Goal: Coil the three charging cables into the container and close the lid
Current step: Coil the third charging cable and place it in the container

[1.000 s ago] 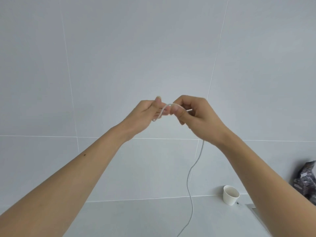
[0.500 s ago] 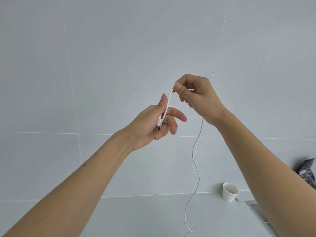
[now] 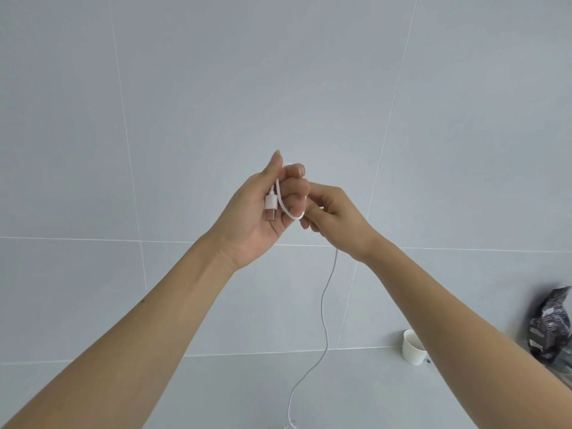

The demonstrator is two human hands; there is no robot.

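The left hand [image 3: 257,212] pins the plug of a thin white charging cable [image 3: 322,305] under its thumb; the right hand [image 3: 334,218] pinches the strand alongside. The tail trails onto the pale table [image 3: 216,394], no container in sight: coiling looks barely begun.

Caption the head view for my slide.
Left hand holds the plug of a white cable; right hand pinches a loop by the left fingers, the slack hanging toward the table.

cup [image 3: 414,348] right of cable [image 3: 324,317], bag [image 3: 549,329] further right
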